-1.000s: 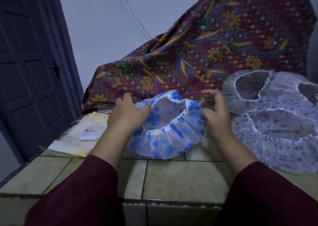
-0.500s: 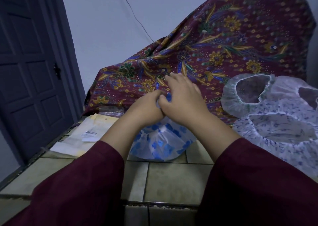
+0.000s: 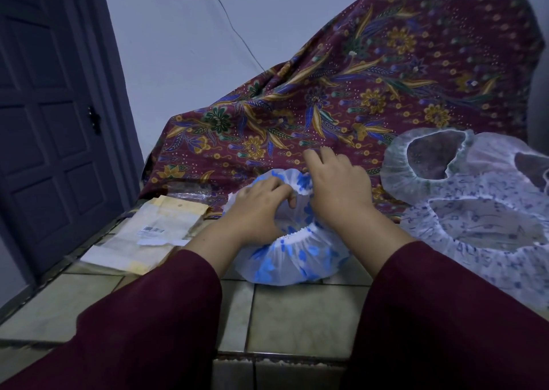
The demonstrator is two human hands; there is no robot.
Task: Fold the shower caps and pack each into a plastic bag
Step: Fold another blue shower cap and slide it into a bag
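— Where is the cap?
— I see the blue-flowered shower cap [image 3: 292, 259] at frame centre on the tiled counter [image 3: 300, 318].
— Hands?
— My left hand [image 3: 257, 211] and right hand [image 3: 337, 190] both pinch its gathered elastic rim. Flat packets [image 3: 154, 232] lie centre left.

Both hands gripping blue cap [image 3: 292, 259] rim, tiled counter [image 3: 300, 318]
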